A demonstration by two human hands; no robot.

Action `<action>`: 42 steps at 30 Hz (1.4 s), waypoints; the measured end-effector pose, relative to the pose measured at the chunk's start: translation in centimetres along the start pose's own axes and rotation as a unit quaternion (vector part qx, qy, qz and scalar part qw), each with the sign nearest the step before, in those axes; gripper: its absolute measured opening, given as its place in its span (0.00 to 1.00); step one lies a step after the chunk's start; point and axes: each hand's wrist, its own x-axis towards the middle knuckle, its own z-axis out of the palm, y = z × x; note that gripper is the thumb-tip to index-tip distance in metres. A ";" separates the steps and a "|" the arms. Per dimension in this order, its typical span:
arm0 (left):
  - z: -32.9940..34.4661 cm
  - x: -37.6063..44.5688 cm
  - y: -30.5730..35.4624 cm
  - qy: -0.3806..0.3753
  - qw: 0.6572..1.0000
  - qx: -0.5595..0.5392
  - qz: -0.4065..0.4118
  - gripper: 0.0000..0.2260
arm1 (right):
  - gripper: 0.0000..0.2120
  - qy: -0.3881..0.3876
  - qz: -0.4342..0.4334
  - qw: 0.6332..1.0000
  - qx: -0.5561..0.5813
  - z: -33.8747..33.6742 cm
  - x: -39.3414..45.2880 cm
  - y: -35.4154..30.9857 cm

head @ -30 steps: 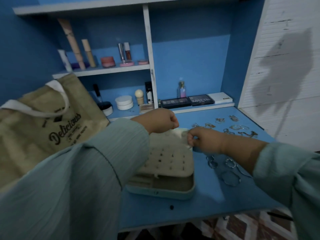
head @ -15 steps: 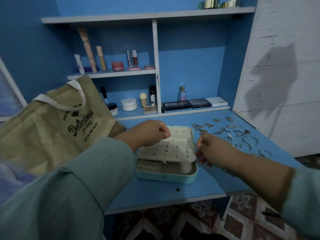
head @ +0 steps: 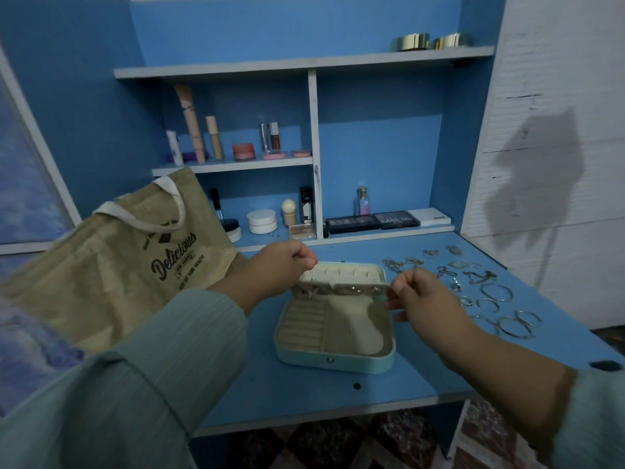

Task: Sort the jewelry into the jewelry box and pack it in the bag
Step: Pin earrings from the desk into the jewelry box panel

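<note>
Held the earring panel [head: 341,290] upright at both ends, probably so the tray beneath lay exposed for loading. Pinched its right edge between thumb and fingertip of the right grip [head: 419,296]. Curled the left grip [head: 284,265] at the panel's upper left corner, apparently pinching there too, though the fist hid the contact itself. Left the jewelry box [head: 338,346] open on the counter [head: 304,390], directly below and between the two grips, lid laid back behind the panel. Showed ring rolls and a bare compartment inside, with a few studs already on the panel. Spread the loose jewelry [head: 487,292] just right of the right grip, within easy reach for sorting. Propped the bag [head: 128,265] left of the left grip, near enough, by the look of it, for packing once the box closed.
</note>
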 end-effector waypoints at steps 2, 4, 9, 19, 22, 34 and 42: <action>-0.2 0.5 0.4 0.010 0.999 -0.028 0.012 0.05 | 0.10 0.015 -0.005 1.000 0.011 0.2 0.6 -0.2; -0.2 1.1 0.9 0.015 0.998 -0.052 0.019 0.06 | 0.10 0.032 -0.007 0.999 0.010 0.3 1.4 -0.4; 0.5 2.4 1.1 0.047 0.996 -0.062 0.051 0.08 | 0.10 0.044 0.001 0.999 0.025 0.5 3.0 -0.1; 2.5 4.9 0.2 0.089 0.982 -0.137 0.091 0.07 | 0.09 0.017 -0.034 0.999 0.028 0.7 4.9 1.8; 3.3 5.7 -0.5 0.102 0.982 -0.126 0.100 0.09 | 0.11 0.009 -0.054 0.998 0.023 1.0 5.5 2.2; 4.7 6.6 -2.6 0.130 0.972 -0.140 0.140 0.10 | 0.06 0.015 -0.075 0.993 -0.085 2.7 5.6 3.4; 5.3 7.0 -3.6 0.137 0.958 -0.179 0.179 0.12 | 0.05 0.037 -0.130 0.979 -0.153 3.8 5.6 3.6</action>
